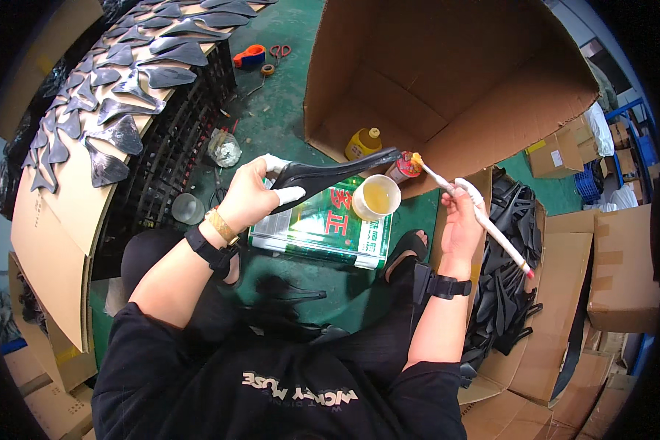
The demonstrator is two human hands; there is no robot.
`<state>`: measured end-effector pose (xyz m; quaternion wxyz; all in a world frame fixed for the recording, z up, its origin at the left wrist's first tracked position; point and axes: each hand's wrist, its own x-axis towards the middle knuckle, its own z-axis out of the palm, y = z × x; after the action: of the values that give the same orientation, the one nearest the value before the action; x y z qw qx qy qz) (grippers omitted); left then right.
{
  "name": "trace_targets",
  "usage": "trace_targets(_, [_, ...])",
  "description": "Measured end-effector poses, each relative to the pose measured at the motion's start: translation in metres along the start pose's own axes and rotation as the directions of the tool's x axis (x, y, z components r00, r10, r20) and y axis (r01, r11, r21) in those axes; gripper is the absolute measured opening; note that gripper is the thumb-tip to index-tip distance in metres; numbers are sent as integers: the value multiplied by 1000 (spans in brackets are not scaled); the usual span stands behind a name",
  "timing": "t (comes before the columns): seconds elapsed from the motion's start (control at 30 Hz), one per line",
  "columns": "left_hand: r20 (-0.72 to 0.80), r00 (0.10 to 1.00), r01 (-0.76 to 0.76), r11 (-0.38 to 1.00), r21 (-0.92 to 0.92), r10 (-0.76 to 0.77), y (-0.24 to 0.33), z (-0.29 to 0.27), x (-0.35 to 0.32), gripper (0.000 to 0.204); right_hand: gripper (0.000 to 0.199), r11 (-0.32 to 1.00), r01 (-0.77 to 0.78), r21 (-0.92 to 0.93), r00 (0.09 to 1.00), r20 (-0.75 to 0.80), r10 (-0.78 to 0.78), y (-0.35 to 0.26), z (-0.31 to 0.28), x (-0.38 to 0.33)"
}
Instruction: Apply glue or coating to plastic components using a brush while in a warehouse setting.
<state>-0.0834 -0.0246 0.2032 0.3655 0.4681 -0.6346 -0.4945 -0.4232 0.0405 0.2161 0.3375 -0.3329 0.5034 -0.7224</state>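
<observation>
My left hand (255, 188), with white coverings on some fingertips, is closed on a long, curved black piece (323, 173), wide at the hand and narrow at its far end. My right hand (462, 214) grips a brush (497, 233) with a pale handle and red end. Its yellowish, clumped bristles point up and left, a little right of the piece's narrow tip. Below the piece, a white cup (376, 198) of yellow liquid stands on a green rectangular tin (301, 231).
A large open cardboard box (447, 81) stands ahead, with a yellow bottle (363, 144) and a red can (402, 169) by it. Similar black pieces cover a board (55, 227) on black crates at left. A box at right holds more black pieces (507, 271). Scissors (279, 51) lie on the floor.
</observation>
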Motion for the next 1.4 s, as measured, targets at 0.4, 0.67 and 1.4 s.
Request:
trace_targets(0.4, [202,964,-256,818,515,175,22,38,-1,32,19,988,-14,-156,928,365,71,-15,48,-51])
trace_targets(0.67, [227,958,-276,778,564,175,26,49,1,17,17,913,238,-331,898,433,-77,-20,46,-49])
trace_targets(1.4, [178,880,-462,707,536,440,30,46,4,24,17,740,517,-430,808,532,-255,-25,36,-42])
